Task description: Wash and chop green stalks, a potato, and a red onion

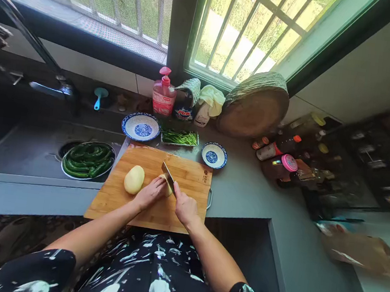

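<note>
the left hand (151, 193) presses down on a peeled potato piece (167, 186) near the middle of the cutting board (191, 176), its fingers curled together over the top of it, while the right hand (185, 207) has its fingers wrapped tight around the handle of a knife (168, 176) whose blade rests against the right side of that piece. to cut well here, it seems best to keep the left fingertips tucked back from the blade, steady the piece so it cannot roll, and bring the edge straight down in even slices. a second, whole potato (134, 179) lies just to the left of the left hand on the same board, near enough to be nudged by the wrist. beyond the board, on the grey worktop (246, 191), stand a large blue and white plate (141, 127), a tray of green stalks (180, 138) and a small blue and white bowl (214, 155), all clear of the knife's path. to the left, a metal bowl of green peppers (87, 159) sits in the sink (18, 146). a pink soap bottle (163, 94) and a round wooden block (253, 108) stand by the window, and bottles (280, 152) crowd the right corner, well apart from the hands.
</note>
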Demonstrator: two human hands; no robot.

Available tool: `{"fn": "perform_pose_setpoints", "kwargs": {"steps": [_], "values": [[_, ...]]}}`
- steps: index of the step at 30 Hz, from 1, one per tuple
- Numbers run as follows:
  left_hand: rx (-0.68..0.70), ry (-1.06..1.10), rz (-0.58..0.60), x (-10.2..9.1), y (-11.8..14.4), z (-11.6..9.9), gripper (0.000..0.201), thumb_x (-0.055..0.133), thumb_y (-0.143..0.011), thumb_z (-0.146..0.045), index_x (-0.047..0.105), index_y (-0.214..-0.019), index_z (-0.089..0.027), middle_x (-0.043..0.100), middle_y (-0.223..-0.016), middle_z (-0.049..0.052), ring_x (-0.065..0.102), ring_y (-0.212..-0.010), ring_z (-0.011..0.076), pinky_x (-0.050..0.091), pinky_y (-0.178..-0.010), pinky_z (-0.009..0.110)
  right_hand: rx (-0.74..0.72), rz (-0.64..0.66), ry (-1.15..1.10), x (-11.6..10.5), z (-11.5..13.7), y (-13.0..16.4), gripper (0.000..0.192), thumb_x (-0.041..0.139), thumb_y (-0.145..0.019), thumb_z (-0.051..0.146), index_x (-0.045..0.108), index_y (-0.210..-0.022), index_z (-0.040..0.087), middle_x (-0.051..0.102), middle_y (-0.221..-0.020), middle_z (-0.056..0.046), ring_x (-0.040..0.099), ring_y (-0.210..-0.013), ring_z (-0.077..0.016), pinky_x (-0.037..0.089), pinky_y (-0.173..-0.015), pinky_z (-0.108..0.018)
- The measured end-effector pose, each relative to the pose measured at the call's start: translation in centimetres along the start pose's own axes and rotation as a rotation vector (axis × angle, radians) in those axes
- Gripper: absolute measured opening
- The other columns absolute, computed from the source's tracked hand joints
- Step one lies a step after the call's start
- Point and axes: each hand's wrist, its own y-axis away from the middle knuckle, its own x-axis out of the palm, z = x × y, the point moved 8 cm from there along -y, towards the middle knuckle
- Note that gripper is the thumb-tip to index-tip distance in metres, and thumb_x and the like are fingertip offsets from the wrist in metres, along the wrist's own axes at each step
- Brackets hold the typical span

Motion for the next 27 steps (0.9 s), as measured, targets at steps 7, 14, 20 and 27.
{"fn": "perform_pose_setpoints", "kwargs": {"steps": [7,14,20,27], "values": [[0.025,-0.012,-0.001,0.1,0.0,0.3,0.037,0.038,-0.090,-0.026,0.057,-0.117,-0.011,0.060,-0.119,0.014,0.048,-0.119,0.0244,0.040,-0.103,0.042,-0.087,0.085,0.052,-0.7,0.3,0.0,0.070,0.035,-0.085,0.011,0.005,-0.148,0.020,0.066,-0.096,-0.012,0.066,-0.080,-0.0214,0.051,-0.068,-0.030],[0.042,0.042,-0.015,-0.6,-0.2,-0.1,0.035,0.042,-0.088,-0.026,0.057,-0.117,-0.013,0.061,-0.117,0.014,0.051,-0.116,0.0241,0.041,-0.102,0.044,-0.143,0.080,0.048,0.5,0.7,-1.5,0.076,0.040,-0.081,0.011,0.003,-0.148,0.017,0.068,-0.091,-0.013,0.067,-0.078,-0.0224,0.052,-0.068,-0.031],[0.021,0.077,-0.017,-0.8,0.1,-0.1,0.033,0.048,-0.086,-0.026,0.057,-0.116,-0.013,0.059,-0.117,0.015,0.050,-0.117,0.0266,0.044,-0.100,0.044,-0.093,0.031,0.054,3.7,0.4,-2.1,0.075,0.038,-0.083,0.010,0.000,-0.148,0.015,0.067,-0.090,-0.013,0.067,-0.075,-0.0204,0.053,-0.065,-0.029],[-0.061,0.112,-0.117,-1.3,1.2,0.1,0.036,0.050,-0.086,-0.032,0.052,-0.117,-0.013,0.055,-0.118,0.017,0.048,-0.118,0.0288,0.044,-0.098,0.048,-0.043,0.021,0.045,1.4,0.0,-1.4,0.072,0.037,-0.086,0.014,0.000,-0.148,0.019,0.068,-0.090,-0.011,0.067,-0.074,-0.0206,0.052,-0.067,-0.030]]}}
